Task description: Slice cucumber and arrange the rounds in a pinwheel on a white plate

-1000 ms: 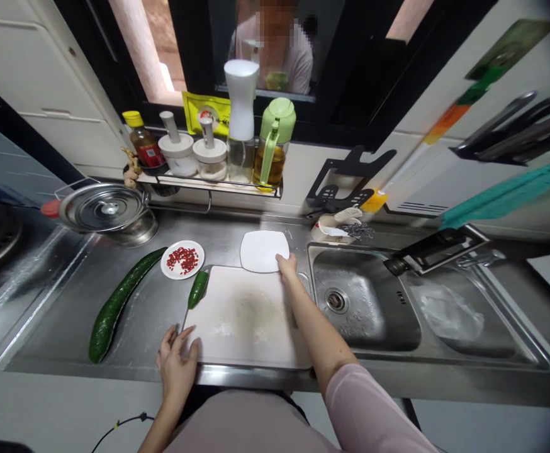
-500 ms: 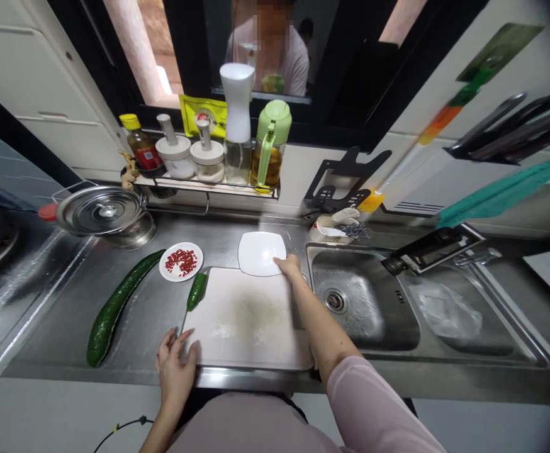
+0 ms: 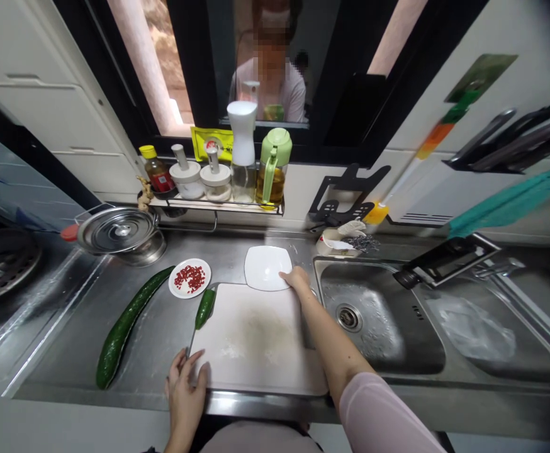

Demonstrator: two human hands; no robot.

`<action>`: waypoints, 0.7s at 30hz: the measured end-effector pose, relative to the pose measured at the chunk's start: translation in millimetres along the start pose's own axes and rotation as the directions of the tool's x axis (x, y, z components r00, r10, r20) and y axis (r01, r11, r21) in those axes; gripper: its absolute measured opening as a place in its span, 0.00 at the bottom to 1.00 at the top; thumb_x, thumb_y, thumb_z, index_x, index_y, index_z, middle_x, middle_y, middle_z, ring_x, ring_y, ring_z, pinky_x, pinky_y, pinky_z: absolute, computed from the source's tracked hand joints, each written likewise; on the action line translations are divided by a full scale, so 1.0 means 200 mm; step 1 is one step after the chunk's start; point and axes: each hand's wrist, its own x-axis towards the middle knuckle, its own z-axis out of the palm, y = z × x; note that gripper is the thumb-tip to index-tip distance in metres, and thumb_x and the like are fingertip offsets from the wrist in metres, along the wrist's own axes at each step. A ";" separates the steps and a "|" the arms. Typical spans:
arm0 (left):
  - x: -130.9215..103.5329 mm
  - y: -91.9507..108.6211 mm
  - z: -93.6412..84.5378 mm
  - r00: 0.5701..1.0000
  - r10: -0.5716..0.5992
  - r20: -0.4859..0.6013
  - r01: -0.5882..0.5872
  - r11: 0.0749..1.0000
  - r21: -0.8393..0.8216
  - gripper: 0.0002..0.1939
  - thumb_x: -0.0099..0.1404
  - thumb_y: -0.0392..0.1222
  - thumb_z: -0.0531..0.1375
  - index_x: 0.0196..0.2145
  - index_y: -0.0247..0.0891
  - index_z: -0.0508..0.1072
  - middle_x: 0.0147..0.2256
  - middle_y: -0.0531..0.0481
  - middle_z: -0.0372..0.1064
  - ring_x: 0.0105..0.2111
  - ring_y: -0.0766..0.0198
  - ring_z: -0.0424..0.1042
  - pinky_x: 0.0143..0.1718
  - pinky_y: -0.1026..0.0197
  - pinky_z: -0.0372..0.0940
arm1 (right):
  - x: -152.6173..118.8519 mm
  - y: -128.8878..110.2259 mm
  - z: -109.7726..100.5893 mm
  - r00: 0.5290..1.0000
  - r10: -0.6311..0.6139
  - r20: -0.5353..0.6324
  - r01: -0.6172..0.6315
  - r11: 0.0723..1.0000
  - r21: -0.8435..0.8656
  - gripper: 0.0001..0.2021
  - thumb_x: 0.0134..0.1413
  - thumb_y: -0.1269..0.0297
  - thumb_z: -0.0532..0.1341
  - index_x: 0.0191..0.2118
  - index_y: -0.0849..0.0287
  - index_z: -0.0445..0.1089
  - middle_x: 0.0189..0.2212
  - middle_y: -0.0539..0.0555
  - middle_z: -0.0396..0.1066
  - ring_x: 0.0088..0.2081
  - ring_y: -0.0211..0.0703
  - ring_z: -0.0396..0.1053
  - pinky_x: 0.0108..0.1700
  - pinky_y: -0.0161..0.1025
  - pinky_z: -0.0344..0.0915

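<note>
Because my right hand (image 3: 297, 279) pinches just one corner of the plate (image 3: 265, 267), thumb on top, I think the plate could tip or slip if that pinch gets loose. It is at the far edge of the board (image 3: 256, 368), but I can't tell if it rests on it. My left hand (image 3: 187, 390) is loosely spread at the board's left edge and holds nothing; a bump there could roll the pepper (image 3: 204, 309) away. Red bits (image 3: 190, 279) lie in the dish (image 3: 173, 287). Yellow oil fills part of the jug (image 3: 274, 167). A bag (image 3: 473, 330) lies in the sink's (image 3: 423, 349) right side.
</note>
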 end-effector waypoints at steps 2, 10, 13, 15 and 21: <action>0.00 0.01 0.00 1.000 0.002 -0.012 -0.002 1.000 -0.012 0.17 0.63 0.48 0.54 0.46 0.43 0.75 0.57 0.43 0.58 0.55 0.51 0.64 0.60 0.43 0.54 | 0.00 -0.01 -0.01 0.999 -0.019 0.037 0.020 1.000 -0.021 0.21 0.26 0.59 0.76 0.30 0.61 0.73 0.39 0.65 0.75 0.51 0.56 0.69 0.46 0.42 0.68; -0.02 0.05 0.08 0.996 0.069 -0.054 -0.076 0.987 -0.141 0.19 0.61 0.52 0.54 0.43 0.43 0.77 0.55 0.42 0.61 0.56 0.51 0.63 0.60 0.46 0.56 | -0.05 -0.03 -0.06 0.997 -0.083 0.005 0.083 0.997 0.010 0.20 0.34 0.52 0.72 0.31 0.61 0.72 0.38 0.65 0.75 0.50 0.56 0.70 0.46 0.44 0.66; -0.02 0.03 0.14 0.995 0.098 -0.022 -0.100 0.977 -0.190 0.18 0.59 0.54 0.57 0.42 0.44 0.78 0.55 0.42 0.62 0.55 0.50 0.65 0.59 0.46 0.58 | -0.13 -0.01 -0.09 0.984 -0.177 -0.030 0.176 0.983 -0.048 0.20 0.35 0.53 0.72 0.33 0.61 0.72 0.36 0.65 0.75 0.49 0.58 0.70 0.47 0.44 0.64; -0.01 0.04 0.16 0.995 0.099 -0.015 -0.100 0.974 -0.204 0.18 0.59 0.53 0.57 0.43 0.45 0.77 0.55 0.43 0.62 0.55 0.50 0.64 0.59 0.45 0.58 | -0.20 0.04 -0.12 0.960 -0.268 -0.078 0.261 0.962 -0.085 0.19 0.41 0.51 0.69 0.37 0.58 0.72 0.33 0.61 0.75 0.46 0.55 0.71 0.45 0.43 0.63; 0.04 0.22 0.17 0.987 0.121 -0.101 -0.144 0.952 -0.268 0.19 0.62 0.50 0.55 0.45 0.39 0.75 0.55 0.40 0.60 0.56 0.52 0.63 0.60 0.48 0.56 | -0.47 0.35 -0.25 0.902 -0.424 -0.078 0.414 0.903 -0.113 0.09 0.52 0.56 0.59 0.35 0.53 0.72 0.23 0.53 0.71 0.30 0.46 0.71 0.33 0.37 0.60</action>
